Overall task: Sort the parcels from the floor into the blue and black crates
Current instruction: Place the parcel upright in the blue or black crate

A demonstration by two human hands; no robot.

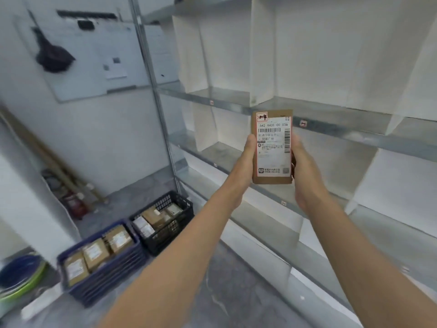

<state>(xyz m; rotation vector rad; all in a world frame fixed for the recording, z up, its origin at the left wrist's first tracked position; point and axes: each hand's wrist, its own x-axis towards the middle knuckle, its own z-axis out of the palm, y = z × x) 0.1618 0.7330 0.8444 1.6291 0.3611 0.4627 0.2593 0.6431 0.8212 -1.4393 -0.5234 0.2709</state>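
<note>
A small brown cardboard parcel (272,147) is held upright in front of the metal shelving unit (331,129), label side toward the camera, with a white shipping label (273,147) covering most of its face. It's gripped from both sides: the left hand (246,159) is clamped on its left edge and the right hand (300,166) is wrapped around its right edge, fingers tucked behind. The parcel is raised level with the shelving unit's middle shelf, well clear of the floor.

Down to the left of the shelving unit, two crates are set side by side on the grey floor (236,292). The black crate (165,223) sits right by the unit's upright post and is loaded with several brown boxes. The blue crate (101,261) is touching it on the far side from the shelving and is packed with labelled parcels too. Further left of the shelving, a whiteboard (94,60) is hung on the wall, with a dark bag (52,55) dangling in front of it.
</note>
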